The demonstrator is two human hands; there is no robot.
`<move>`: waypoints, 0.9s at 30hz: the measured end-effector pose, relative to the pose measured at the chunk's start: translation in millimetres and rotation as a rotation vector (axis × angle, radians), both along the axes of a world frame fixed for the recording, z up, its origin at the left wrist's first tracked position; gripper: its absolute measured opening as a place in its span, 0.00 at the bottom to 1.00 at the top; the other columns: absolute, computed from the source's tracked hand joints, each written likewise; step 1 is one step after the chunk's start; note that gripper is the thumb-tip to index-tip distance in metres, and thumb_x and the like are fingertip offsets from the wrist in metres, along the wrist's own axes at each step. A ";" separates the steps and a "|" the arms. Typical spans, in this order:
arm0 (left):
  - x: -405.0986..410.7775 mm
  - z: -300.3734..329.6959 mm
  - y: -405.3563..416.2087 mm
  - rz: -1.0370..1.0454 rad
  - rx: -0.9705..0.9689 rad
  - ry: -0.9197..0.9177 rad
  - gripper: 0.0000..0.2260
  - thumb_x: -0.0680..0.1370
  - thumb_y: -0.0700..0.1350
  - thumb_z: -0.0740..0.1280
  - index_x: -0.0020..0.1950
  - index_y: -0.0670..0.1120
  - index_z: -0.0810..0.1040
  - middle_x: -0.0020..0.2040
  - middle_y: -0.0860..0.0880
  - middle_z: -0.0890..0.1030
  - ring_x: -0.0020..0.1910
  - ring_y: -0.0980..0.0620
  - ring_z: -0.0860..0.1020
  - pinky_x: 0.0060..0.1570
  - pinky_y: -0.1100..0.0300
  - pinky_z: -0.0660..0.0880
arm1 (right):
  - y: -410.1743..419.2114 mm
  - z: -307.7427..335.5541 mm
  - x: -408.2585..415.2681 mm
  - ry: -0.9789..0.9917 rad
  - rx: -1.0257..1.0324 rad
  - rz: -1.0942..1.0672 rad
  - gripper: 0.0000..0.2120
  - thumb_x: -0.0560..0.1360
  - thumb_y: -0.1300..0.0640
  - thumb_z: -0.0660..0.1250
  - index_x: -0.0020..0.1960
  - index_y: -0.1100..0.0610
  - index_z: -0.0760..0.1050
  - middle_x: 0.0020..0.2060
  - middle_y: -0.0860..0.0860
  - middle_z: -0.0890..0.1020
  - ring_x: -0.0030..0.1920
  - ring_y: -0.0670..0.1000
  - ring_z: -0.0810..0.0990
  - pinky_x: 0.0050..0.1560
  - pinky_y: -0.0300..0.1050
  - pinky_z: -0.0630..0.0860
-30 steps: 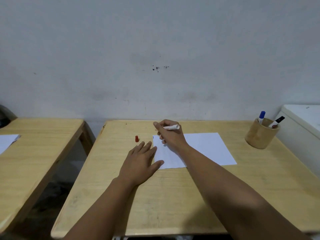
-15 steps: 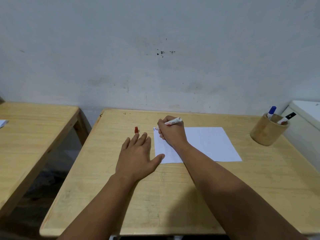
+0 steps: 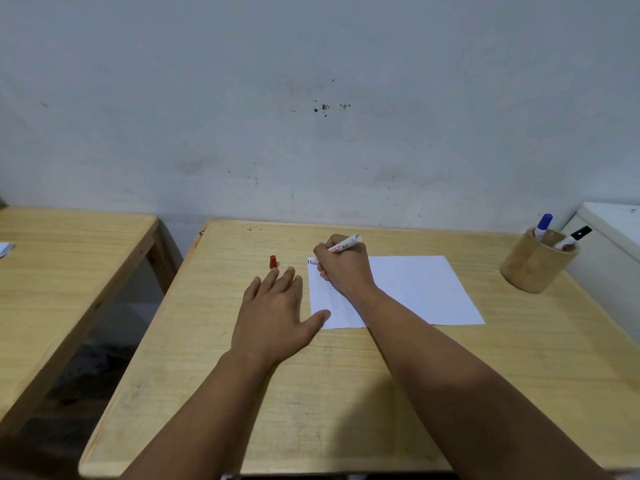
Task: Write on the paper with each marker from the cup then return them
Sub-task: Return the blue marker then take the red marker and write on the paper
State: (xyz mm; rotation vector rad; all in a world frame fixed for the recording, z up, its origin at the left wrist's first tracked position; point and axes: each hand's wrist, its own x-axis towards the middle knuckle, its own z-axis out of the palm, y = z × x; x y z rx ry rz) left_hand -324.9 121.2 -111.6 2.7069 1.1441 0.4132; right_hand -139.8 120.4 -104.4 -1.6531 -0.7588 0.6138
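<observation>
A white sheet of paper [image 3: 415, 289] lies on the wooden table [image 3: 346, 393]. My right hand [image 3: 344, 268] grips a white marker [image 3: 346, 243] with its tip at the paper's far left corner, where a short dark mark shows. My left hand [image 3: 273, 313] lies flat and open beside the paper, its thumb touching the paper's near left corner. The marker's red cap [image 3: 273, 261] stands on the table just beyond my left fingertips. A wooden cup [image 3: 535, 266] at the right holds a blue-capped marker [image 3: 543, 225] and a black-capped marker [image 3: 573, 237].
A second wooden table [image 3: 69, 265] stands to the left across a gap, with a bit of paper [image 3: 5, 249] at its left edge. A white cabinet [image 3: 613, 237] sits right of the cup. A grey wall runs behind the tables.
The marker has tilted more upright in my right hand and its tip has come down onto the paper's far left corner. My left hand stays flat beside the sheet.
</observation>
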 end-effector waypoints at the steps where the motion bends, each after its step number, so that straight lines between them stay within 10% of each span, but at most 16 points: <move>1: -0.2 -0.2 0.1 0.001 0.001 -0.003 0.39 0.76 0.72 0.54 0.79 0.49 0.68 0.83 0.50 0.63 0.83 0.49 0.55 0.81 0.47 0.50 | -0.7 0.4 0.2 0.019 0.003 0.001 0.14 0.75 0.56 0.70 0.34 0.61 0.73 0.36 0.64 0.85 0.32 0.52 0.83 0.38 0.49 0.80; 11: -1.0 3.4 -0.8 -0.002 -0.029 -0.021 0.39 0.75 0.74 0.56 0.77 0.50 0.71 0.82 0.50 0.64 0.83 0.49 0.56 0.80 0.47 0.52 | -5.7 50.4 12.1 0.137 0.223 -0.125 0.14 0.75 0.49 0.80 0.40 0.53 0.78 0.32 0.55 0.82 0.27 0.47 0.74 0.35 0.46 0.74; 15: 1.5 14.4 -2.0 0.117 -0.128 -0.332 0.31 0.74 0.69 0.68 0.69 0.50 0.78 0.70 0.51 0.77 0.70 0.48 0.72 0.66 0.51 0.70 | -20.6 83.1 26.5 0.311 0.194 -0.060 0.24 0.82 0.37 0.66 0.53 0.56 0.88 0.39 0.52 0.88 0.28 0.47 0.76 0.31 0.41 0.73; 21: 12.8 25.5 44.8 0.269 -0.135 -0.323 0.21 0.80 0.54 0.68 0.73 0.53 0.75 0.65 0.49 0.77 0.64 0.44 0.75 0.53 0.51 0.75 | -49.2 92.1 48.1 0.270 0.194 -0.088 0.06 0.81 0.53 0.73 0.53 0.56 0.83 0.39 0.54 0.88 0.27 0.47 0.74 0.27 0.38 0.70; 27: 21.9 28.8 63.5 0.312 -0.247 -0.416 0.09 0.80 0.43 0.69 0.56 0.45 0.87 0.55 0.46 0.87 0.57 0.42 0.83 0.56 0.53 0.77 | -85.0 95.2 61.2 0.258 0.086 0.033 0.06 0.78 0.56 0.78 0.54 0.54 0.86 0.51 0.58 0.91 0.32 0.46 0.78 0.31 0.38 0.72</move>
